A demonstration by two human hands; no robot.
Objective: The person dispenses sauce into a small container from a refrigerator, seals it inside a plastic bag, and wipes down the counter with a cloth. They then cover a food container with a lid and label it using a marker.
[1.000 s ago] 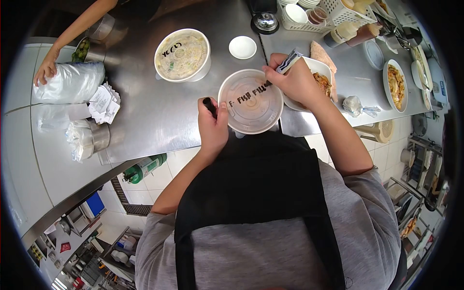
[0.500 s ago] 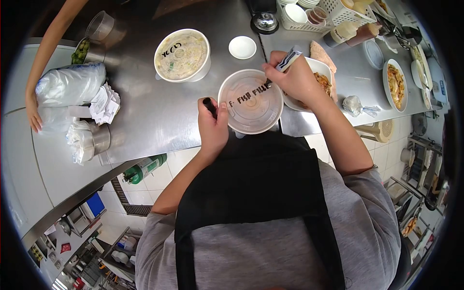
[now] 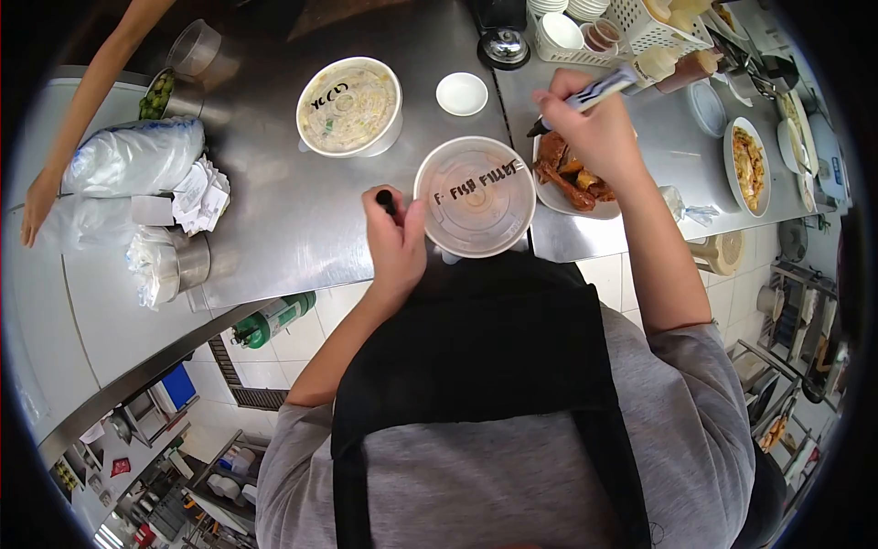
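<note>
My right hand (image 3: 599,137) grips a marker (image 3: 594,91), its dark tip bare and pointing left, lifted above a white dish of browned food (image 3: 574,178). In my left hand (image 3: 396,242) is a black marker cap (image 3: 385,199), pinched by the fingers. Between the hands stands a round lidded tub (image 3: 471,224), its clear lid lettered "F. FISH FILLET" in black. The left thumb is close by the tub's left rim. Farther left sits another lidded tub (image 3: 352,114), marked "YC(L)" on top.
A small white saucer (image 3: 462,94) and a call bell (image 3: 504,48) stand at the back. Plastic bags (image 3: 137,156) and paper slips (image 3: 201,197) lie left, near another person's arm (image 3: 87,110). An oval food dish (image 3: 748,165) and sauce bottles (image 3: 654,66) are right.
My right hand has lifted the marker off the lid and moved right and up. The last lettering now shows in full. My left hand has shifted slightly left; the other person's hand moved left.
</note>
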